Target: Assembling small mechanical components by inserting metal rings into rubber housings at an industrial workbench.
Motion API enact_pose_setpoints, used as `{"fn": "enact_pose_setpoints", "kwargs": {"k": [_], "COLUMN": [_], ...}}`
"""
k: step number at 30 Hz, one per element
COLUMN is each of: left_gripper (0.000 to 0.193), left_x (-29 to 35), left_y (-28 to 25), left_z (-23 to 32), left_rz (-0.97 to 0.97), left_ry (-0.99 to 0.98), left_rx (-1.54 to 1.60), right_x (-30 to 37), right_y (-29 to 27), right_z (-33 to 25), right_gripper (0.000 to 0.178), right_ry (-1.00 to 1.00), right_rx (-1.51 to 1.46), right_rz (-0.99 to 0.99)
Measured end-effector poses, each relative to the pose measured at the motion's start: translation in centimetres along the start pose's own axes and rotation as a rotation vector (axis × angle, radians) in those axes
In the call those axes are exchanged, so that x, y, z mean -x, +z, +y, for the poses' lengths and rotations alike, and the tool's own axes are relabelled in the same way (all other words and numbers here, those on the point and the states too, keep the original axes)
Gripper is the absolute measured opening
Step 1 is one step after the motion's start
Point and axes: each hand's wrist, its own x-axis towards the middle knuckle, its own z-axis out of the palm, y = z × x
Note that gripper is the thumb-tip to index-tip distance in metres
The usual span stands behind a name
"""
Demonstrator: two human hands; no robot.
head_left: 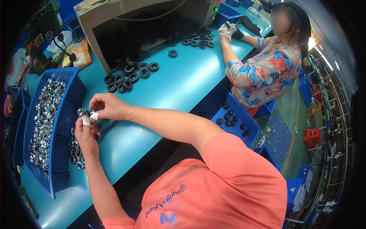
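My left hand (pixel 87 137) and my right hand (pixel 111 107) meet at the left of the table, fingertips pinched together. White tape wraps fingertips on both. Whatever small piece lies between them is mostly hidden by the fingers; only a dark bit shows. Right beside them, small shiny metal parts (pixel 76 150) lie in a loose strip along the blue bin (pixel 63 152). That bin is filled with many more metal parts (pixel 47 118).
Black rings (pixel 133 78) lie beyond my hands, before a machine with a dark opening (pixel 137 38). More black rings (pixel 202 44) sit near a gloved co-worker (pixel 267 68) at the right. A blue tray (pixel 244 118) with round black parts stands at the table's near edge.
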Motion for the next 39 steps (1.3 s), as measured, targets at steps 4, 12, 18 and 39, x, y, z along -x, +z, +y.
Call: {"fn": "enact_pose_setpoints", "kwargs": {"k": [4,12,18,39], "left_gripper": [0.021,0.033,0.035,0.033], "left_x": [0.0,0.5,0.3,0.2], "left_y": [0.5,1.2,0.8,0.8], "left_z": [0.0,1.1,0.6,0.4], "left_rz": [0.041,0.055,0.033,0.065], "left_ry": [0.007,-0.033,-0.032,0.006], "left_rx": [-0.011,-0.019,-0.032,-0.148], "right_x": [0.0,0.1,0.3,0.3], "right_y": [-0.1,-0.1,0.0,-0.1], "right_z": [-0.3,-1.4,-1.6,-0.4], "right_gripper": [0.029,0.032,0.032,0.025], "right_ry": [0.026,-0.042,-0.106,-0.131], "right_rx": [-0.031,-0.034,0.022,0.096], "right_rz": [-0.019,-0.054,-0.054,-0.004]}}
